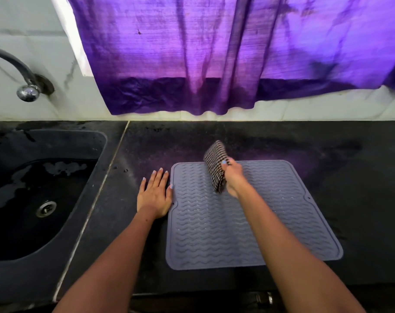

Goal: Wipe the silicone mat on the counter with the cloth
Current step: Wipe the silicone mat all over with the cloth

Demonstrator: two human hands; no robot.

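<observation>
While the left hand lies flat and open at the mat's left edge, the right hand grips the soft, folded cloth by its side.

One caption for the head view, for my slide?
Right hand holds checked cloth on grey silicone mat; left hand flat beside it.

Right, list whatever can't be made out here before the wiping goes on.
- Head view: the folded checked cloth is motion-blurred, so whether it touches the grey wavy-ribbed silicone mat is unclear.
- The right hand and forearm hide the mat strip under them.
- The left hand covers the black counter beside the mat's edge.
- The chrome tap is cut by the left frame edge.
</observation>
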